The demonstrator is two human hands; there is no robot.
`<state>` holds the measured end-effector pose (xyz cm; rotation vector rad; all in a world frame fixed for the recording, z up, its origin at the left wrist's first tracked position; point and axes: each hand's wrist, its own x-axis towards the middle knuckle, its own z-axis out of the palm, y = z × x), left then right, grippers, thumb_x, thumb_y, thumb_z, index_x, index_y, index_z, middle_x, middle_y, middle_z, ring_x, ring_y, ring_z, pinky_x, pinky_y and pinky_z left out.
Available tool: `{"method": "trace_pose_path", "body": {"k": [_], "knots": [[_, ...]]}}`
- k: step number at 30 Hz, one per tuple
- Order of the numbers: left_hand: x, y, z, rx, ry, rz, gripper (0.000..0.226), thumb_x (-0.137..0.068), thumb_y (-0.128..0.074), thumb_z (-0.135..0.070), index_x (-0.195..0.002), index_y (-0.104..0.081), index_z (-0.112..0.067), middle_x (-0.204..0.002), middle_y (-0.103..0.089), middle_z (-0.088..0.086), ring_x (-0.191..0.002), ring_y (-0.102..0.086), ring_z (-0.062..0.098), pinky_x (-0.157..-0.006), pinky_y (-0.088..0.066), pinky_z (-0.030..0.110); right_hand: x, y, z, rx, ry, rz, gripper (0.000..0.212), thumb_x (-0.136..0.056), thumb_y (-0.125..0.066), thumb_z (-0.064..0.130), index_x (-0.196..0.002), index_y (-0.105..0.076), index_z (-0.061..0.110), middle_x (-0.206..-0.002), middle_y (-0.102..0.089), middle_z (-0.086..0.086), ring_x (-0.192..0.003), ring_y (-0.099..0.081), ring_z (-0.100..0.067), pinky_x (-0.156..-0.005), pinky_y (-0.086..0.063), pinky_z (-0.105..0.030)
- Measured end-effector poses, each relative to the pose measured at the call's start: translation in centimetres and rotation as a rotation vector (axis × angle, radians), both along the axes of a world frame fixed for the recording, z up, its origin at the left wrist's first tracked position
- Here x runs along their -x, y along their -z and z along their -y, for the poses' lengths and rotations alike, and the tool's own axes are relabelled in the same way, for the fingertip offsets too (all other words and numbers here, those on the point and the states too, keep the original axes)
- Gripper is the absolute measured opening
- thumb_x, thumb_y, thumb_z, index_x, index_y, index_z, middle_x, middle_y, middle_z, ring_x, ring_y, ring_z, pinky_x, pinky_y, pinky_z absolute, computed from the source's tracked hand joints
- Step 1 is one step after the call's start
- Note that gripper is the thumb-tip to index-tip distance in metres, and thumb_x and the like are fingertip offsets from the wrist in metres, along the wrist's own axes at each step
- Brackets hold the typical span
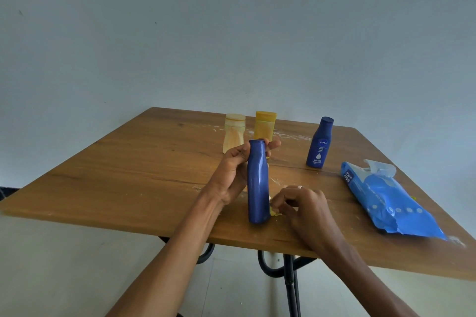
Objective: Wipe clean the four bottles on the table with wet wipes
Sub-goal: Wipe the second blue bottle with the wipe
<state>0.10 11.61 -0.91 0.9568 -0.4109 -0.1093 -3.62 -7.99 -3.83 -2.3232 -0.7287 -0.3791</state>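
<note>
Pale blue-grey wall fills the background behind a wooden bench [144,162] streaked with whitish smears. One tall blue bottle [257,183] is held upright near the front edge, its base on the wood. The left hand [237,170] is wrapped round its upper part, thumb on the near side and fingertips showing past the cap. The right hand [301,203] is curled at the bottle's base, pinching a small yellowish wad, apparently a wet wipe [273,212], against the lower side (little of it can be seen).

Wiping of this bottle is judged to be the step in hand, at its foot. Next, the wipe would need to be drawn up or round the body while the bottle is steadied or turned from the top.

Three more bottles are set further back: a Nivea bottle [320,143], a yellow bottle [264,125] and a cream bottle [234,132]. A blue wipes pack [386,198] is lying at the right, its flap open.
</note>
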Motion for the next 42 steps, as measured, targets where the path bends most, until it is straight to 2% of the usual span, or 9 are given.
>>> {"method": "trace_pose_path", "body": {"k": [5,9,12,15,19,23,28,33,42], "knots": [[-0.3,0.2,-0.2,0.056,-0.011,-0.011,0.031,-0.104,-0.039,-0.016,-0.12,-0.062,-0.004,-0.131,-0.062,0.021,-0.104,-0.066,0.021,-0.091,-0.054,0.035,0.1,0.2,0.2,-0.036,-0.016,0.051,0.017,-0.09,-0.067,0.012,-0.089,-0.07,0.029,-0.098,-0.068,0.016,-0.095,-0.065,0.001,-0.085,-0.055,-0.02],[-1.1,0.4,-0.7,0.169,-0.063,-0.007,0.032,-0.098,-0.052,-0.022,-0.123,-0.059,-0.004,-0.122,-0.065,0.013,-0.101,-0.063,0.022,-0.093,-0.048,0.042,0.0,0.1,0.7,-0.245,0.102,0.048,0.02,-0.085,-0.072,0.007,-0.087,-0.073,0.026,-0.088,-0.069,0.021,-0.09,-0.066,0.004,-0.079,-0.052,-0.01],[-1.6,0.0,-0.5,0.164,-0.138,-0.017,0.033,-0.092,-0.06,-0.025,-0.118,-0.062,-0.004,-0.113,-0.067,0.008,-0.099,-0.061,0.022,-0.086,-0.05,0.039,-0.1,0.0,0.9,-0.395,0.179,0.042,0.021,-0.083,-0.075,0.007,-0.084,-0.074,0.028,-0.082,-0.07,0.022,-0.085,-0.068,-0.001,-0.079,-0.054,-0.014],[-1.8,-1.7,0.4,0.019,-0.257,0.01,0.032,-0.083,-0.065,-0.02,-0.11,-0.067,-0.004,-0.107,-0.073,0.007,-0.097,-0.068,0.021,-0.078,-0.057,0.038,-0.1,-0.1,1.2,-0.476,0.229,0.06,0.019,-0.083,-0.075,0.008,-0.085,-0.074,0.027,-0.082,-0.071,0.02,-0.084,-0.069,-0.002,-0.079,-0.055,-0.015],[-2.9,-4.0,1.4,-0.227,-0.405,0.093,0.036,-0.074,-0.077,-0.016,-0.11,-0.072,-0.009,-0.105,-0.076,0.007,-0.1,-0.072,0.022,-0.08,-0.058,0.036,0.1,-0.2,1.2,-0.515,0.299,0.112,0.025,-0.082,-0.076,0.011,-0.084,-0.071,0.036,-0.081,-0.069,0.023,-0.086,-0.066,0.001,-0.077,-0.051,-0.009],[-4.5,-5.5,2.2,-0.449,-0.503,0.201,0.031,-0.077,-0.082,-0.011,-0.106,-0.074,-0.012,-0.104,-0.076,0.006,-0.103,-0.071,0.023,-0.087,-0.059,0.042,-0.1,-0.1,1.3,-0.59,0.345,0.071,0.02,-0.082,-0.077,0.014,-0.085,-0.072,0.033,-0.084,-0.071,0.02,-0.086,-0.066,0.0,-0.077,-0.055,-0.017],[-6.5,-6.5,3.4,-0.581,-0.626,0.256,0.034,-0.071,-0.088,-0.015,-0.102,-0.075,-0.012,-0.099,-0.077,0.003,-0.094,-0.073,0.018,-0.082,-0.061,0.043,-0.3,0.2,1.5,-0.635,0.335,0.032,0.014,-0.081,-0.078,0.015,-0.087,-0.075,0.027,-0.084,-0.072,0.016,-0.085,-0.068,-0.002,-0.078,-0.057,-0.019],[-7.5,-6.8,5.6,-0.757,-0.903,0.438,0.033,-0.069,-0.089,-0.02,-0.097,-0.075,-0.01,-0.092,-0.076,-0.002,-0.082,-0.071,0.006,-0.07,-0.055,0.015,-0.5,0.3,1.8,-0.648,0.32,-0.004,0.015,-0.081,-0.078,0.016,-0.087,-0.074,0.029,-0.085,-0.072,0.019,-0.086,-0.068,-0.001,-0.079,-0.055,-0.016],[-10.2,-7.8,8.6,-0.929,-0.927,0.44,0.036,-0.067,-0.09,-0.023,-0.096,-0.074,-0.008,-0.088,-0.075,0.002,-0.073,-0.07,0.008,-0.068,-0.058,0.023,-0.7,0.3,2.0,-0.678,0.315,-0.042,0.014,-0.081,-0.077,0.017,-0.086,-0.074,0.03,-0.085,-0.072,0.021,-0.087,-0.067,0.0,-0.078,-0.054,-0.015]]}}
